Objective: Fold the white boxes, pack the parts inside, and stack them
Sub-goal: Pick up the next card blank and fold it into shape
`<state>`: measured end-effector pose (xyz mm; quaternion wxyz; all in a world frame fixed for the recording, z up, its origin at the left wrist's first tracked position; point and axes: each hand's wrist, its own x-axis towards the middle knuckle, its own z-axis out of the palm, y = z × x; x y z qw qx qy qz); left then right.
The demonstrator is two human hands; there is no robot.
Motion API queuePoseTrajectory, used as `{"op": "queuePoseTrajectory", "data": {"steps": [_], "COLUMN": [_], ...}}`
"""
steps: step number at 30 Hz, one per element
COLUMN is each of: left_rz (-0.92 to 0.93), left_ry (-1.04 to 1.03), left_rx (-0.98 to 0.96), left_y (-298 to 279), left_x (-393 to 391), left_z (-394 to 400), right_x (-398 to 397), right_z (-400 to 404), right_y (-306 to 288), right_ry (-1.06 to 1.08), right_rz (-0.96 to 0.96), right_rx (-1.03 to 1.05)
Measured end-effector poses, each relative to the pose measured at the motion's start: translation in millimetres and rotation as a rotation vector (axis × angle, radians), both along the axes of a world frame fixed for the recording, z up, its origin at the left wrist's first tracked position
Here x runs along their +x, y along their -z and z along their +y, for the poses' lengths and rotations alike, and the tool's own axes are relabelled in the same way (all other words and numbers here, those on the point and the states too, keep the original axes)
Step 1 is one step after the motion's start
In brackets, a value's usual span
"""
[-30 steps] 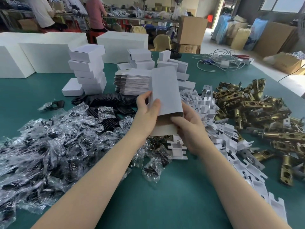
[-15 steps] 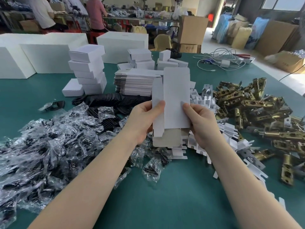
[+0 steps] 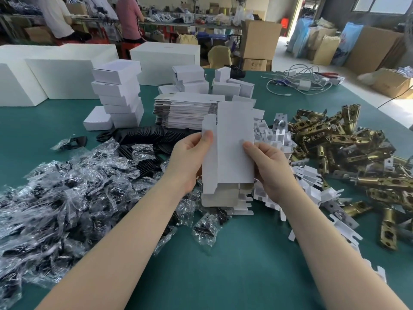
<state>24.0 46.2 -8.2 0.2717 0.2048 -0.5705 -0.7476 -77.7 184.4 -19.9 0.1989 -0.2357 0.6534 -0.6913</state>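
Both hands hold one flat white box blank point(image 3: 232, 148) upright above the middle of the green tabletop point(image 3: 223, 265), so the step in hand looks like the folding, at its very start: the blank is still flat, with its side flap sticking out on the left and its bottom flaps hanging open and showing their grey inside. The left hand point(image 3: 190, 162) pinches the left flap with the thumb on the front face, its other fingers hidden behind the card; the right hand point(image 3: 270, 168) grips the right edge the same way, thumb in front, fingers curled behind. Behind the blank, toward the far edge, lies the pile of unfolded blanks point(image 3: 185, 113), and to its left stands the stack of finished boxes point(image 3: 118, 97). The parts wait on either side: bagged black pieces point(image 3: 67, 186) heaped toward the left edge, brass latches point(image 3: 348, 153) toward the right edge, with white card inserts point(image 3: 312, 177) between them and the hands. The next move, I judge, calls for pressing the two side edges toward each other to open the blank into a tube, then tucking the bottom flaps shut before any part goes in.
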Motion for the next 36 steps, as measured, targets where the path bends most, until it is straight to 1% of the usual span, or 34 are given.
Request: {"op": "queuePoseTrajectory", "data": {"steps": [2, 5, 6, 7, 10, 13, 16, 19, 22, 23, 25, 27, 29, 32, 34, 36], "left_rz": [0.013, -0.003, -0.018, -0.041, -0.149, -0.208, -0.174, -0.133, -0.099, -0.083, -0.058, -0.083, -0.084, 0.006, 0.052, 0.078], "left_ry": [0.013, 0.076, 0.095, 0.111, 0.190, 0.226, 0.188, 0.126, 0.124, 0.119, 0.107, 0.111, 0.175, 0.396, 0.520, 0.581], "left_rx": [-0.034, -0.078, -0.107, -0.149, -0.314, -0.382, -0.268, -0.154, -0.138, -0.123, -0.078, -0.037, 0.036, 0.169, 0.203, 0.201], "left_y": [2, 3, 3, 2, -1, 0, 2, 2, 1, -1, -4, -8, -12, -17, -17, -16], "left_x": [1, 1, 1, 2, 3, 5, 3, 0, -1, 0, 1, 2, 5, 11, 15, 17], "left_z": [-2, 0, 1, 1, 0, -1, -2, -6, -7, -6, -5, -3, -6, -15, -20, -23], "right_x": [4, 7, 7, 5, -3, -5, -4, -2, 2, 3, 3, 4, 3, 1, -2, -4], "right_z": [-2, -6, -7, -6, -2, 1, -1, 1, 3, 3, 4, 4, 4, 5, 8, 10], "right_y": [-1, -2, -2, -2, -1, -2, -1, 1, -2, -2, -3, -4, -5, -8, -10, -13], "right_ry": [0.015, 0.148, 0.185, 0.207, 0.244, 0.192, 0.170, 0.050, -0.061, -0.093, -0.167, -0.198, -0.180, -0.167, -0.174, -0.179], "right_rz": [0.100, 0.336, 0.371, 0.371, 0.286, 0.214, 0.235, 0.291, 0.371, 0.358, 0.273, 0.190, 0.139, 0.047, -0.013, -0.068], "right_rx": [0.050, 0.173, 0.199, 0.202, 0.166, 0.117, 0.068, -0.028, -0.042, -0.042, -0.048, -0.068, -0.097, -0.158, -0.206, -0.244]}}
